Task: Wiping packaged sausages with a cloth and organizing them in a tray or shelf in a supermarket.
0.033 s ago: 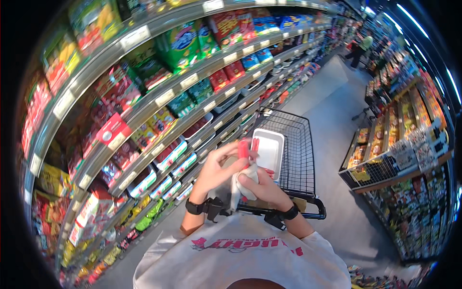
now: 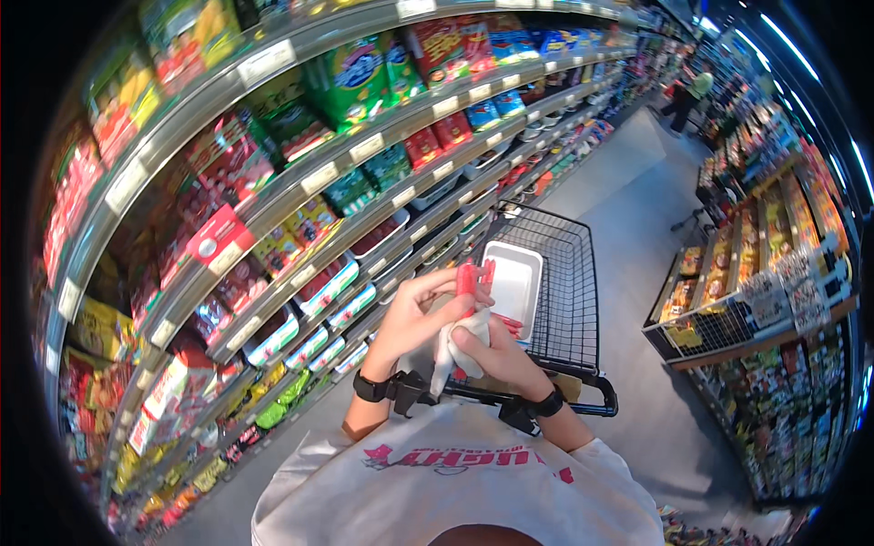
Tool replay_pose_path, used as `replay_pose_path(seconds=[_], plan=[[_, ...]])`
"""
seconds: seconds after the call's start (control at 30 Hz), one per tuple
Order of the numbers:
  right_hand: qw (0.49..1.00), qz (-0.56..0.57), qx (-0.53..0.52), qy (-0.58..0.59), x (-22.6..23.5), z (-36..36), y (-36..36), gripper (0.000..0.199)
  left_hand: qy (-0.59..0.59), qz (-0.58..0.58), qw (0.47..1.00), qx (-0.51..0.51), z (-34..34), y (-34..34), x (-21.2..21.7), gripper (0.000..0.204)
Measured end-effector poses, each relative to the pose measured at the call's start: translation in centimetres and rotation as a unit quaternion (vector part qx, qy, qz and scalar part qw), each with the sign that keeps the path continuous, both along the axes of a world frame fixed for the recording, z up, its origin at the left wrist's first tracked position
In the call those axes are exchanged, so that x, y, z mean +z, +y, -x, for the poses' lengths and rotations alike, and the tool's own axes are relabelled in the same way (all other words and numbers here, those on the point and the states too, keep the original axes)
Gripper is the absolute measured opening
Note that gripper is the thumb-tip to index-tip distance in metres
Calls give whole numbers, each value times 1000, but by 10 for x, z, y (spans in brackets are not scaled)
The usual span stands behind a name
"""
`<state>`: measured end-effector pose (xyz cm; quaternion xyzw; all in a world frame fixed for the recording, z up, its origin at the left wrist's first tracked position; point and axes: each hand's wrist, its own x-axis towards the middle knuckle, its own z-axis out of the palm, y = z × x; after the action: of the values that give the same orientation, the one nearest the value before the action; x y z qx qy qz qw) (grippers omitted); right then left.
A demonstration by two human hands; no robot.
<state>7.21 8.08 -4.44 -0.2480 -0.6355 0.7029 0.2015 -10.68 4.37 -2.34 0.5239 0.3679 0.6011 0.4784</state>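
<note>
My left hand (image 2: 414,314) and right hand (image 2: 496,357) close together on a small white packet with red sticks (image 2: 464,318), fingers curled tight around it, the red ends poking up just above my left fingertips (image 2: 473,296). I hold it over the handle end of the black wire shopping cart (image 2: 569,300), which carries a white tray (image 2: 514,282) in its basket. Left of the cart, shelves of bright packaged goods (image 2: 300,191) curve away down the aisle. Right of the cart stands a low display rack (image 2: 728,300); far beyond it, another person (image 2: 689,94) stands in the aisle.
</note>
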Motion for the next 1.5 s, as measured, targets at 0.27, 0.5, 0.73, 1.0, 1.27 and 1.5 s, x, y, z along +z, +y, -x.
replay_pose_path(seconds=[0.27, 0.5, 0.73, 1.0, 1.27, 1.5], plan=[[997, -7, 70, 28, -4, 8, -7, 52, -44, 49, 993, 96, 12, -3, 21, 39], [993, -15, 105, 58, 3, 9, -12, 47, -42, 70, 996, 32, 18, -3, 34, 40], [983, 89, 142, 81, 1, 2, -11, 49, 4, 68, 997, 48, 18, 3, 45, 34], [988, 15, 127, 82, 0, 0, -7, 46, 12, 93, 994, 48, 16, 6, 53, 35], [991, 75, 92, 62, 1, -7, -3, 43, 11, 98, 994, 44, 9, 13, 47, 31], [997, 51, 29, 44, 5, -14, 16, 55, 229, 97, 968, -26, -6, 5, 24, 28]])
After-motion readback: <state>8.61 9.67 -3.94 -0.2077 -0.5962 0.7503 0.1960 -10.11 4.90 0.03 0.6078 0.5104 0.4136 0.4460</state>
